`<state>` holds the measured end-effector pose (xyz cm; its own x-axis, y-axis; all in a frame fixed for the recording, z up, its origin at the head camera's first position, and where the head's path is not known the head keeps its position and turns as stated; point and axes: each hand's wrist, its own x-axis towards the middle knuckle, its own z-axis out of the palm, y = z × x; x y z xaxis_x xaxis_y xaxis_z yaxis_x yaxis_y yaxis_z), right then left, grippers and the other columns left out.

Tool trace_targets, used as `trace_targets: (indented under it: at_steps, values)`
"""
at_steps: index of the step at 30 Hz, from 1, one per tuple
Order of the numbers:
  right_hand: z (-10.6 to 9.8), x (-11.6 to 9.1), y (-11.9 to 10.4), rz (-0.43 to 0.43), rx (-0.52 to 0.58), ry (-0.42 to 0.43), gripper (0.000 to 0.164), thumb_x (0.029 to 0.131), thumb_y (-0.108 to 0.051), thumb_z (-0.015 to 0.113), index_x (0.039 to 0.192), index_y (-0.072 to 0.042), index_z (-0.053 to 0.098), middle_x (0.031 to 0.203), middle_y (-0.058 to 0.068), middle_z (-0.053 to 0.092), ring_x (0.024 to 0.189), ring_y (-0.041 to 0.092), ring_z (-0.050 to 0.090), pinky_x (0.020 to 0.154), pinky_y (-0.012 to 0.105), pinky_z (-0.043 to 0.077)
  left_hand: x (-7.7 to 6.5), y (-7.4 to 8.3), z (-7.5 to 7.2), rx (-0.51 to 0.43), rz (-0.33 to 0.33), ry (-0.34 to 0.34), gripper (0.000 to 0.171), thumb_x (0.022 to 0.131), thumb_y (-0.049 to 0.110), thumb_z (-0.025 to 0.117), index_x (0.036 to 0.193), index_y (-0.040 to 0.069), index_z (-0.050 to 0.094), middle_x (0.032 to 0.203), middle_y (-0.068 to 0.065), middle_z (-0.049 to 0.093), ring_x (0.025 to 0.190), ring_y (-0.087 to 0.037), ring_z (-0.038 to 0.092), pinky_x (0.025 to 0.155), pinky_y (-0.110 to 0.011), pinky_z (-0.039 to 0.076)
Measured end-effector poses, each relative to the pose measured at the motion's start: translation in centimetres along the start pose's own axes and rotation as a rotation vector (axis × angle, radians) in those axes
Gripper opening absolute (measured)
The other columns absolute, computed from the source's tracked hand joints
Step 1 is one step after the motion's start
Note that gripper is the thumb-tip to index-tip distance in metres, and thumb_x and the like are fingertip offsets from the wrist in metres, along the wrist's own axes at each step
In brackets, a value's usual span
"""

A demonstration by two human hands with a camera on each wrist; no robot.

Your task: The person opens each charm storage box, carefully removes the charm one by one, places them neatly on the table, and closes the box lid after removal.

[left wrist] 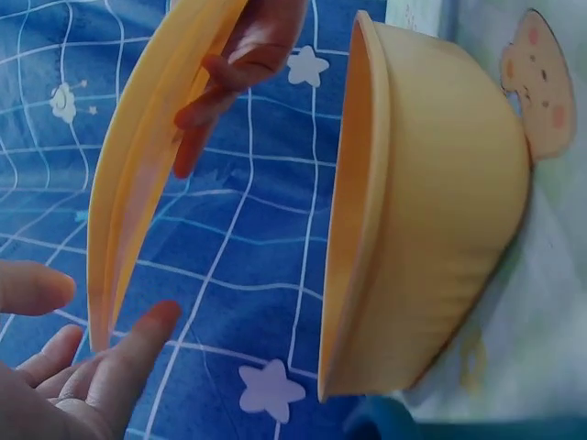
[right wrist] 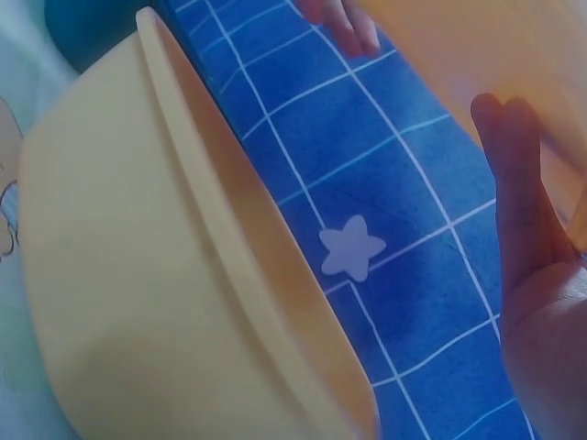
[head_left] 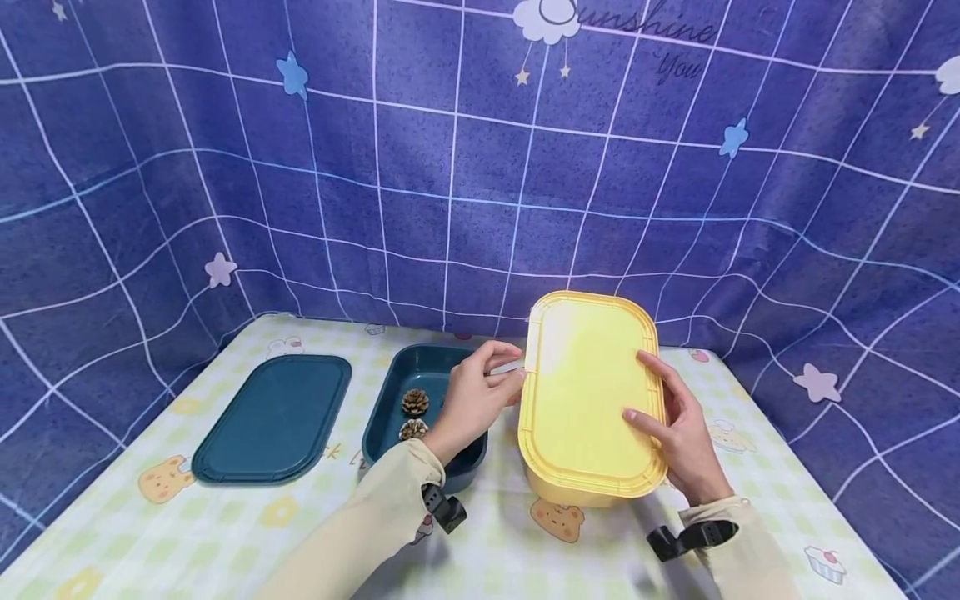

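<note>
A yellow lid (head_left: 588, 392) is raised over a yellow plastic box (left wrist: 440, 211), hiding most of the box in the head view. Both wrist views show a gap between lid and box. My right hand (head_left: 682, 433) holds the lid by its right edge. At the lid's left edge is my left hand (head_left: 476, 396), thumb and fingers apart on either side of the rim; whether they touch it is unclear. Under my left forearm stands a dark teal box (head_left: 377, 421), partly hidden. Two pine cones, one brown (head_left: 415, 402) and one pale-tipped (head_left: 413, 429), lie in it.
A dark teal lid (head_left: 273, 417) lies flat on the table's left side. The patterned tablecloth (head_left: 277, 546) covers the table. Behind and at the sides hangs a blue grid curtain (head_left: 420, 183), close to the table's edges.
</note>
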<state>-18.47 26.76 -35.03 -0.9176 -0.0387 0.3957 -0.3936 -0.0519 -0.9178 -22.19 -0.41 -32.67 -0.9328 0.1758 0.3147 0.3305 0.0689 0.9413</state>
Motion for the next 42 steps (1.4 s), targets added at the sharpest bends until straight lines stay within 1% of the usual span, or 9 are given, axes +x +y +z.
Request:
trace_targets:
  at_steps: [10, 13, 19, 24, 25, 28, 34, 38, 42]
  values:
    - [-1.8, 0.0, 0.3, -0.006, 0.035, -0.035, 0.075, 0.089, 0.017, 0.059, 0.155, -0.007, 0.034, 0.137, -0.002, 0.05, 0.113, 0.003, 0.063, 0.085, 0.025, 0.061, -1.2, -1.3, -2.9, -0.037, -0.053, 0.01, 0.027, 0.098, 0.011, 0.063, 0.124, 0.004, 0.062, 0.13, -0.014, 0.068, 0.109, -0.028, 0.073, 0.076, -0.034, 0.064]
    - [-2.8, 0.1, 0.3, -0.01, 0.072, -0.052, 0.074, 0.089, 0.019, 0.056, 0.155, -0.007, 0.035, 0.134, -0.002, 0.052, 0.11, 0.004, 0.065, 0.083, 0.026, 0.062, -1.5, -1.4, -4.0, -0.06, -0.071, -0.005, 0.028, 0.1, 0.009, 0.059, 0.127, 0.003, 0.06, 0.132, -0.018, 0.065, 0.115, -0.032, 0.07, 0.077, -0.035, 0.064]
    - [-5.7, 0.1, 0.2, -0.021, 0.127, -0.096, 0.074, 0.089, 0.023, 0.051, 0.154, -0.007, 0.035, 0.135, -0.003, 0.055, 0.11, 0.005, 0.067, 0.08, 0.029, 0.062, -2.0, -1.8, -6.5, -0.092, -0.105, -0.027, 0.031, 0.102, 0.007, 0.054, 0.132, 0.002, 0.056, 0.138, -0.018, 0.061, 0.123, -0.035, 0.065, 0.079, -0.036, 0.064]
    - [-8.9, 0.0, 0.1, -0.004, 0.142, -0.124, 0.073, 0.09, 0.024, 0.048, 0.154, -0.008, 0.035, 0.128, -0.004, 0.062, 0.102, 0.009, 0.072, 0.073, 0.032, 0.063, -2.7, -2.3, -8.9, -0.085, -0.127, -0.026, 0.032, 0.103, 0.005, 0.05, 0.135, 0.001, 0.052, 0.141, -0.019, 0.059, 0.127, -0.035, 0.063, 0.081, -0.034, 0.064]
    - [-9.5, 0.0, 0.0, 0.006, 0.142, -0.125, 0.072, 0.09, 0.024, 0.048, 0.154, -0.009, 0.036, 0.121, -0.002, 0.065, 0.098, 0.011, 0.073, 0.071, 0.033, 0.063, -2.8, -2.4, -9.5, -0.083, -0.124, -0.021, 0.032, 0.103, 0.004, 0.05, 0.135, 0.001, 0.052, 0.141, -0.021, 0.059, 0.127, -0.037, 0.062, 0.081, -0.033, 0.064]
    - [-11.4, -0.1, 0.1, 0.028, 0.15, -0.141, 0.071, 0.091, 0.024, 0.047, 0.153, -0.01, 0.038, 0.123, -0.003, 0.066, 0.098, 0.011, 0.073, 0.07, 0.034, 0.063, -3.4, -2.7, -11.4, -0.055, -0.109, -0.005, 0.032, 0.103, 0.004, 0.05, 0.134, 0.0, 0.052, 0.141, -0.023, 0.059, 0.125, -0.034, 0.064, 0.082, -0.033, 0.064]
    - [-15.5, -0.1, 0.1, 0.11, 0.126, -0.153, 0.067, 0.094, 0.021, 0.046, 0.15, -0.016, 0.045, 0.118, -0.006, 0.069, 0.093, 0.013, 0.075, 0.067, 0.036, 0.062, -4.5, -3.7, -15.5, 0.03, -0.068, 0.073, 0.029, 0.105, 0.007, 0.048, 0.132, -0.003, 0.053, 0.137, -0.025, 0.061, 0.114, -0.012, 0.07, 0.086, -0.031, 0.062]
    - [-18.0, -0.4, 0.4, 0.138, 0.132, -0.142, 0.065, 0.095, 0.021, 0.044, 0.146, -0.019, 0.049, 0.115, -0.006, 0.071, 0.091, 0.015, 0.075, 0.066, 0.036, 0.062, -5.1, -4.6, -17.4, 0.08, -0.078, 0.125, 0.03, 0.105, 0.011, 0.05, 0.13, -0.003, 0.055, 0.128, -0.012, 0.07, 0.112, -0.004, 0.07, 0.088, -0.032, 0.061]
    - [-19.6, -0.8, 1.1, 0.179, 0.077, -0.097, 0.062, 0.095, 0.018, 0.047, 0.141, -0.024, 0.054, 0.115, -0.013, 0.07, 0.09, 0.011, 0.075, 0.064, 0.033, 0.063, -5.7, -5.4, -18.5, 0.106, -0.117, 0.155, 0.03, 0.104, 0.009, 0.051, 0.13, -0.004, 0.056, 0.12, 0.002, 0.073, 0.109, 0.002, 0.068, 0.088, -0.027, 0.06]
